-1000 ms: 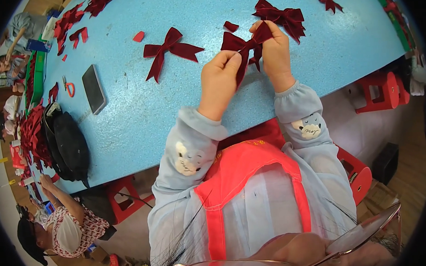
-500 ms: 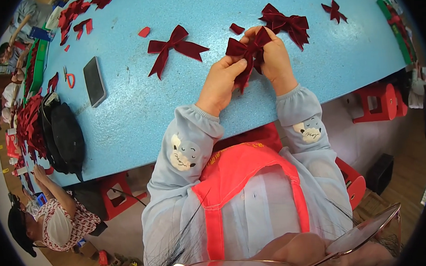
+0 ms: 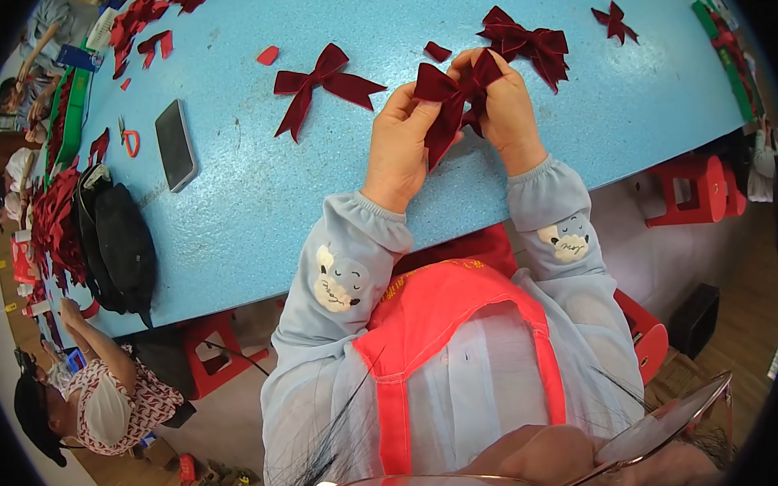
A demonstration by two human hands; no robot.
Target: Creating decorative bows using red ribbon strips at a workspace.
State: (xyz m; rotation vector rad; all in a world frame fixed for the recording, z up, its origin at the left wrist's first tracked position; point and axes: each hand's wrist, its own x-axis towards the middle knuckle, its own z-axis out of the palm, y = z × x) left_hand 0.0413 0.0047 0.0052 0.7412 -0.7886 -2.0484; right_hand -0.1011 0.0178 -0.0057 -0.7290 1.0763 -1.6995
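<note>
Both hands are holding one dark red bow (image 3: 438, 84) between them, above the near part of a speckled, glossy blue table (image 3: 255, 206). The left hand (image 3: 399, 141) is pinching its left side, thumb on top; the right hand (image 3: 512, 109) is gripping the right loop, fingers curling behind it. The cloth is looking velvety, with soft sheen on the loops; one tail is hanging between the hands.

A flat bow (image 3: 317, 81) is lying to the left, its tails spreading apart. Just beyond the right hand, a clump of bows (image 3: 533, 46) is overlapping, its exact count hard to tell. A smaller bow (image 3: 614, 23) is resting farther right. Two angular scraps, one brighter red (image 3: 268, 55) and one darker (image 3: 437, 51), are lying loose.

Containers: a green tray (image 3: 73, 127) at left is holding dark red pieces; another green tray (image 3: 705, 20) at far right is also holding red material. A soft black pouch (image 3: 125, 248) is slumping beside a red ribbon heap (image 3: 53, 212); its contents are not showing clearly. Near it, a smooth rectangular phone (image 3: 175, 146) and red-handled scissors (image 3: 131, 142) are lying.
</note>
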